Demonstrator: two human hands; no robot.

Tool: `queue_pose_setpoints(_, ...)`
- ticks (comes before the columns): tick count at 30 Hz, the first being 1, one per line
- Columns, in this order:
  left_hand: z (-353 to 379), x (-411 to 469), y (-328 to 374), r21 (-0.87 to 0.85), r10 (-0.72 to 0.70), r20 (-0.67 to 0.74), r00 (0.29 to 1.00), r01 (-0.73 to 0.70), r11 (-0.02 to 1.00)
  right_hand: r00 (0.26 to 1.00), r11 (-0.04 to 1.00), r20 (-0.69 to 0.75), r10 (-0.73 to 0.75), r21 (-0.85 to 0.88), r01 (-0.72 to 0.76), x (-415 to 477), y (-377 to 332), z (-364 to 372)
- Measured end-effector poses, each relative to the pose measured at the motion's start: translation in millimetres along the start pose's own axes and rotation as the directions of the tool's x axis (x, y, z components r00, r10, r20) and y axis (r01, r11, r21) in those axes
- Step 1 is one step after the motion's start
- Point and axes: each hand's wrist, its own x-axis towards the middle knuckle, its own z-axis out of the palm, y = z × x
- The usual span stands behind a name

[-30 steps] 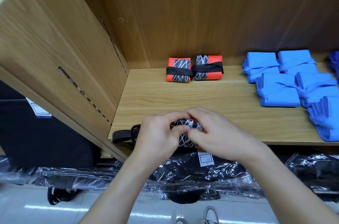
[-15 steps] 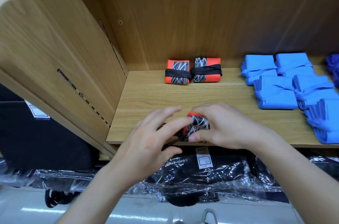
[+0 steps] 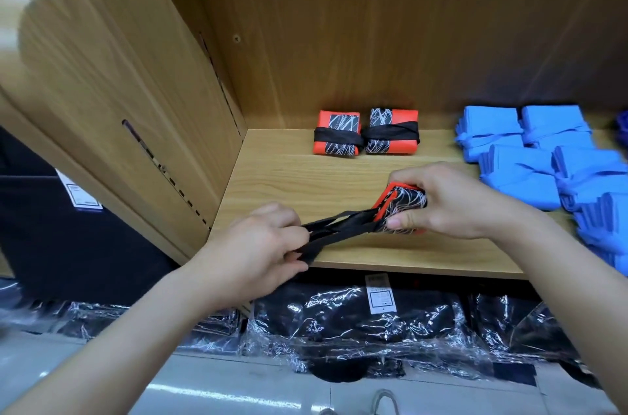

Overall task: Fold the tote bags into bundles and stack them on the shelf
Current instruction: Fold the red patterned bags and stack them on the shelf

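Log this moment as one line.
stage: strapping bundle | left hand: grips black straps | right hand: holds folded orange tote | shelf: two orange bundles behind, blue bundles right

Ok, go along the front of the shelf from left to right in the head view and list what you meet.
Left hand → black straps → folded orange-and-black tote bag → right hand → blue tote bundles. The two tied bundles at the back overlap this span and are left out.

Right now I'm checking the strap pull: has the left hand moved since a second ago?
Yes. The left hand slid left, from below the left red bundle toward the left edge of the shelf, gripping the black straps.
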Motion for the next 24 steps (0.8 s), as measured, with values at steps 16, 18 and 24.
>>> queue_pose_setpoints(16,-2.7,47.6,11.5,-0.621,-0.733,0.219,0.644,0.672,0.404,0.977,0.953,-0.187,-0.105,-0.3,0.045,0.0,-5.0,13.6)
queue_pose_setpoints(18,-2.0,52.0,7.1,-0.541,-0.749,0.134,0.649,0.681,0.493,0.975,0.938,-0.197,-0.106,-0.345,0.032,-1.4,-6.5,15.1)
queue_pose_setpoints(24,-11.5,46.8,9.9,-0.499,-0.554,-0.173,0.815,0.412,0.762,0.966,0.971,-0.251,0.066,-0.205,-0.12,-5.4,-2.1,25.6)
